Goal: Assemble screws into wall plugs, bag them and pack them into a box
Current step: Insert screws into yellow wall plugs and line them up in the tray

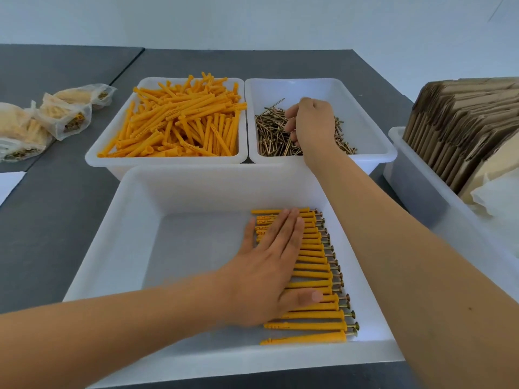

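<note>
Left hand [269, 265] lies flat, fingers straight and together, palm down on the row of assembled plugs [314, 279]: orange wall plugs with brass screw heads poking out on the right. I see the row running front to back along the right side of the near white tray [134, 248]; the hand covers the middle of it, thumb spread toward the front.

Right hand [311, 124] is down in the screw tray [365, 130], back of the hand toward me, fingers curled downward into the loose screws [272, 133]. From this angle I cannot tell whether anything is pinched between them. The right forearm crosses over the near tray's right rear corner and hides part of the screw pile.

Just left of the screw tray, touching it, sits a white tray heaped with loose orange wall plugs [179, 119].

Far left on the grey table [61, 220]: a cluster of filled clear bags [47, 119], plugs and screws visible inside. Far right: a white bin [415, 175] holding flattened brown cardboard boxes [460, 124] standing on edge, something pale and crumpled in front of them.
</note>
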